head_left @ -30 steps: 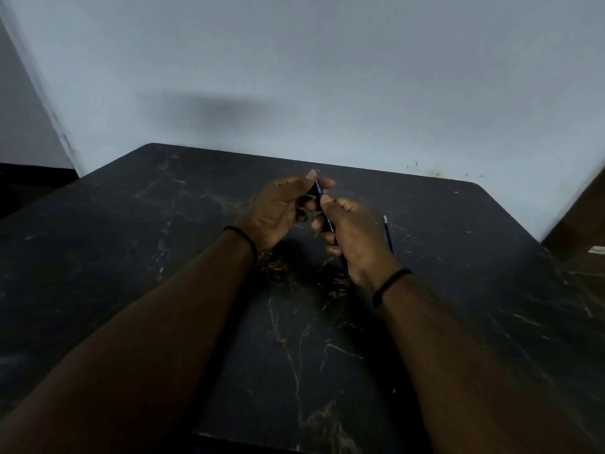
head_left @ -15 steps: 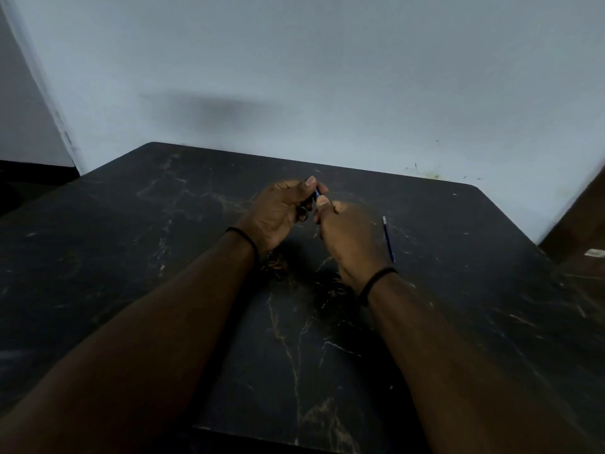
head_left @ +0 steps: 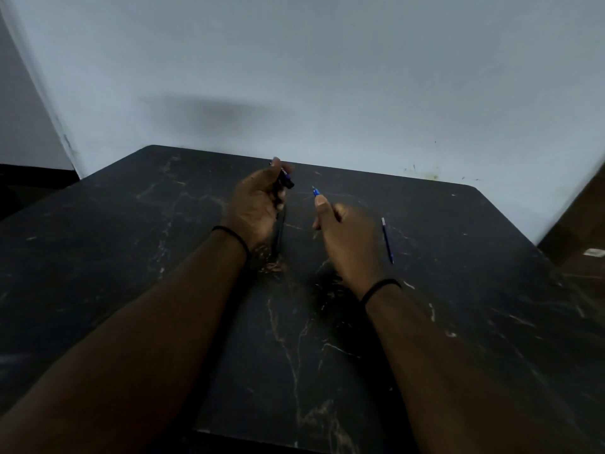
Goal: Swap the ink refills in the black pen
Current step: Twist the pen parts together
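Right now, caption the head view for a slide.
Left hand grips pen, right hand pinches refill; spare refill on table.

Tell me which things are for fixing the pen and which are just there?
For the job:
- black pen, held in left hand
- blue-tipped piece, pinched by right hand
- spare refill lying on the table

Just there:
- wristbands
- wall

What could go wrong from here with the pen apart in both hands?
1. The right hand pinches a small blue-tipped piece by its end only; it could slip and drop onto the dark table, where it would be hard to spot.
2. The spare refill lies loose just beside the right wrist; a sideways move might knock or roll it.
3. The left hand hides most of the pen body, so re-aligning the parts may fumble.
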